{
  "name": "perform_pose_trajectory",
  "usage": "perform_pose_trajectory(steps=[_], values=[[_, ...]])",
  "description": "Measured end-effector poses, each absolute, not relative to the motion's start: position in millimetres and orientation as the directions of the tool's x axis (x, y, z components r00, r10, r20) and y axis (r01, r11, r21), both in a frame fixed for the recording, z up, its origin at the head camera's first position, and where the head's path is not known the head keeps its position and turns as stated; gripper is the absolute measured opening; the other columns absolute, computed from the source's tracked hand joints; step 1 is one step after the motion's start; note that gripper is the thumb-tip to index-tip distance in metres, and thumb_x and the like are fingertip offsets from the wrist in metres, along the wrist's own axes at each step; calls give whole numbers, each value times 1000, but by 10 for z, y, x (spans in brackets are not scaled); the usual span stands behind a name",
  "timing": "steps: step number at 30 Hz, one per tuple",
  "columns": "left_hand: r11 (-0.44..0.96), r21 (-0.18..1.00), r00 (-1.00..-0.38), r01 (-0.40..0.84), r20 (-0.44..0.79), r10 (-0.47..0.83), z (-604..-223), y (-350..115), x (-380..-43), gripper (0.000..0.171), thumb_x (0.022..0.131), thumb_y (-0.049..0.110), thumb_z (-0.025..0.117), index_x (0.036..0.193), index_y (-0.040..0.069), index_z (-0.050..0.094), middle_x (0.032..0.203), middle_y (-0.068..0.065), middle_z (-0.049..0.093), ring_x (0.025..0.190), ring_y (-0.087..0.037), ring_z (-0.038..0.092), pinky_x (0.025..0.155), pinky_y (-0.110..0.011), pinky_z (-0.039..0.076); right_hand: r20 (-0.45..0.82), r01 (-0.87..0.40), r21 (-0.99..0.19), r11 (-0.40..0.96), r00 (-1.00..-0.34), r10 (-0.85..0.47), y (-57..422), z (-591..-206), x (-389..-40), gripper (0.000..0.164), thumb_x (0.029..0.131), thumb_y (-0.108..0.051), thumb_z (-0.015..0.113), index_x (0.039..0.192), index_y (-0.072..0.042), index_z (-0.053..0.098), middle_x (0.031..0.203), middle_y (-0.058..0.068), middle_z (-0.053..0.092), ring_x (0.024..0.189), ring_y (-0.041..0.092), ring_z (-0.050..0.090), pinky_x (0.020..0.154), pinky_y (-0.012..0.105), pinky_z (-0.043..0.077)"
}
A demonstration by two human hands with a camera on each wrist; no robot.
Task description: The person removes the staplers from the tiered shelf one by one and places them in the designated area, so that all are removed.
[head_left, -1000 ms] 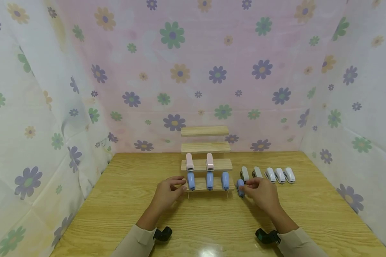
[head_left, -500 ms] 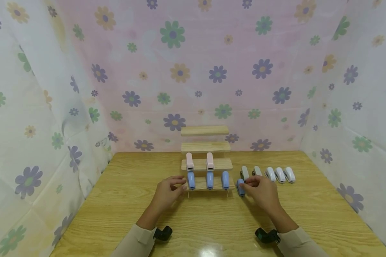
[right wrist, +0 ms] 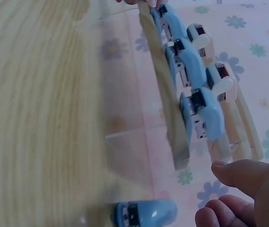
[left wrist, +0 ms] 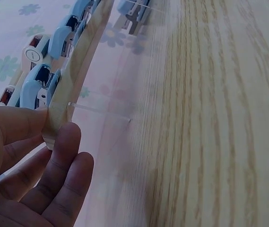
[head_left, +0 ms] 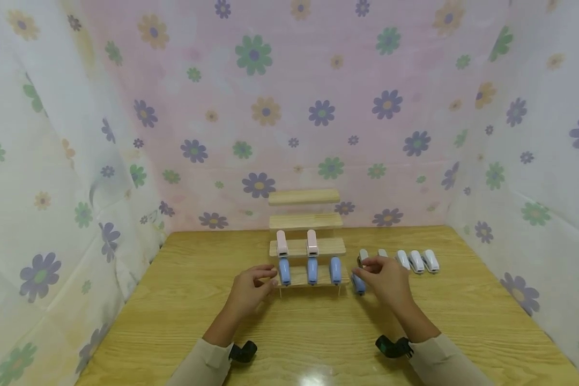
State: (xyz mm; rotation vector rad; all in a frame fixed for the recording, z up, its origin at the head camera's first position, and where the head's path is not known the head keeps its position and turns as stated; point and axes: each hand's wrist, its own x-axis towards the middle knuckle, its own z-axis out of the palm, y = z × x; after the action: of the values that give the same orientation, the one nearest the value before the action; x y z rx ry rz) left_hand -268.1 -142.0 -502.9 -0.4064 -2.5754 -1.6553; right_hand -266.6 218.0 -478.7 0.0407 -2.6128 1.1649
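Note:
My left hand (head_left: 247,292) pinches the left end of the bottom wooden shelf (left wrist: 84,52) of a tiered stand, thumb on one face and fingertips on the other. Three blue mini staplers (head_left: 312,271) stand in a row on that shelf, and two pink staplers (head_left: 282,242) on the tier above. Right of the stand, another blue stapler (right wrist: 155,213) lies on the table. My right hand (head_left: 388,281) hovers beside and above it, thumb and fingers apart in the right wrist view, holding nothing.
Two grey staplers (head_left: 382,253) lie behind my right hand, partly hidden by it. Three white staplers (head_left: 431,261) line up farther right. The stand's two upper shelves (head_left: 304,197) rise toward the flowered cloth backdrop (head_left: 289,107). Clear legs (left wrist: 101,111) support the bottom shelf.
My right hand has let go of the blue stapler on the table and lifted slightly off it. The left hand stays at the shelf end. The head view has shifted a little.

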Motion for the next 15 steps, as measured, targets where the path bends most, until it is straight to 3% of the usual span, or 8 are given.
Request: perform_pose_trajectory(steps=[9, 15], values=[[391, 895, -973, 213, 160, 165, -5042, -1483, -2610, 29, 98, 19, 75, 125, 10, 76, 146, -8, 62, 83, -22, 75, 64, -26, 62, 323, -193, -733, 652, -943, 84, 1915, -4636, -2729, 39, 88, -43, 83, 111, -12, 78, 92, 1, 76, 83, 19, 72, 71, 34, 63], [397, 885, -966, 243, 183, 184, -5041, -1440, -2659, 30, 98, 21, 74, 125, 8, 76, 145, -8, 62, 80, -17, 74, 63, -25, 62, 347, -218, -760, 612, -933, 99, 1780, -4484, -2760, 43, 88, -46, 83, 115, -13, 77, 93, 1, 76, 85, 19, 72, 72, 34, 63]])
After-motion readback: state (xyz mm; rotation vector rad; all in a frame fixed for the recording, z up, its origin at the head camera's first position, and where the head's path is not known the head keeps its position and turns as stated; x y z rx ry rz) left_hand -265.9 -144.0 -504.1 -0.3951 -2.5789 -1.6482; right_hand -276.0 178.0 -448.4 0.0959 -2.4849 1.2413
